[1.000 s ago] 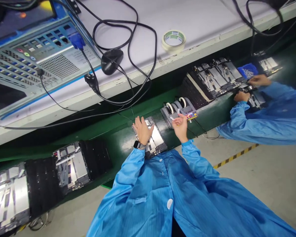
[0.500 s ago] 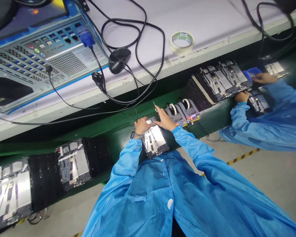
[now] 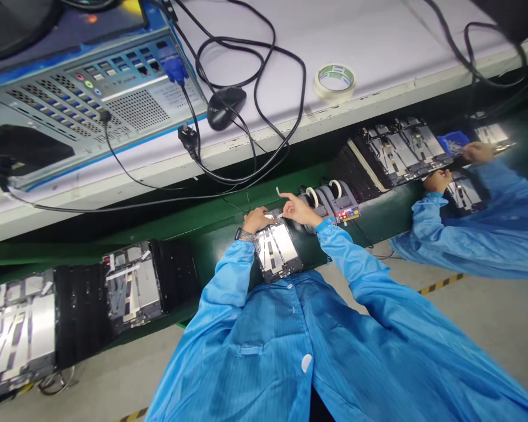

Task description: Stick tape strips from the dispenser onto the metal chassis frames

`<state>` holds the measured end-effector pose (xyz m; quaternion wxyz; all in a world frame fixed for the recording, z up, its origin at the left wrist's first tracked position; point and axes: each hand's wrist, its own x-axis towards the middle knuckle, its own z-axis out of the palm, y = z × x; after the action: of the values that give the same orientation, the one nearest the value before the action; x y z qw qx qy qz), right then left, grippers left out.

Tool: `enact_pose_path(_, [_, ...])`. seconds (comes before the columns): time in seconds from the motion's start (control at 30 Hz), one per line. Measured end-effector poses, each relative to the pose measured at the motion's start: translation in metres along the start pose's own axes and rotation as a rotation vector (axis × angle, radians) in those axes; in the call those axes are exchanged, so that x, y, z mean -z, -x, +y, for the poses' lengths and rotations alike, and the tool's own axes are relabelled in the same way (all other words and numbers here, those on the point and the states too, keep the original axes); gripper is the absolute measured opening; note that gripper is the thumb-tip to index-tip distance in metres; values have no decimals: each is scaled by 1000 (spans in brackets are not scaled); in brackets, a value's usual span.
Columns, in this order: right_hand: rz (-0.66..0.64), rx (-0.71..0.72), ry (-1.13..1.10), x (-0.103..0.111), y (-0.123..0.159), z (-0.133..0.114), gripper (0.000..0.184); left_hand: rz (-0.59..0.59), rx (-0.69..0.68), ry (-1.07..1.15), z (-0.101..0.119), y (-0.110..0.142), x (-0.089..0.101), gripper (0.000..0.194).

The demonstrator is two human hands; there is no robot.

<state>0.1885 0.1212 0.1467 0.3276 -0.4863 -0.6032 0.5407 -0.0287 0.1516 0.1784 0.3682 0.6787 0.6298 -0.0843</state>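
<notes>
Partly hidden, the flat device lies under the left hand.

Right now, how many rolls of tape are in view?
3: a large roll on the white bench, a small roll in the dispenser beside the right hand, another small roll in the next dispenser. More may be hidden.

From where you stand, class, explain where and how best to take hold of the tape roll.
The tape roll lies flat, hole up: probably pinch its near wall from above, one finger inside, clear of the black cable at left.
</notes>
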Motion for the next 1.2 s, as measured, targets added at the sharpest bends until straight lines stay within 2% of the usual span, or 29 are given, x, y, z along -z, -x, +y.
enact_pose_path(0.1, [-123, -22, 43, -7, -2, 0, 80, -14, 16, -2, 0, -1, 0, 67])
enact_pose_path(0.4, [-226, 22, 477, -14, -18, -17, 88, -7, -3, 3, -2, -1, -2, 66])
enact_pose_path(0.53, [-211, 13, 605, -17, -17, -25, 91, 0, 1, -3, -3, -2, -3, 69])
enact_pose_path(0.7, [-208, 7, 661, -20, -16, -30, 91, 5, -11, -5, -4, -2, -4, 71])
enact_pose_path(1.03, [-235, -101, 889, -29, -10, -58, 97, 2, -33, -9, -10, -9, -8, 73])
enact_pose_path(1.13, [-197, -104, 870, -27, -15, -53, 97, 6, -35, -3, -11, -11, -9, 73])
enact_pose_path(1.2, [-153, -96, 818, -19, -21, -44, 105, 4, -36, -1, -10, -10, -9, 71])
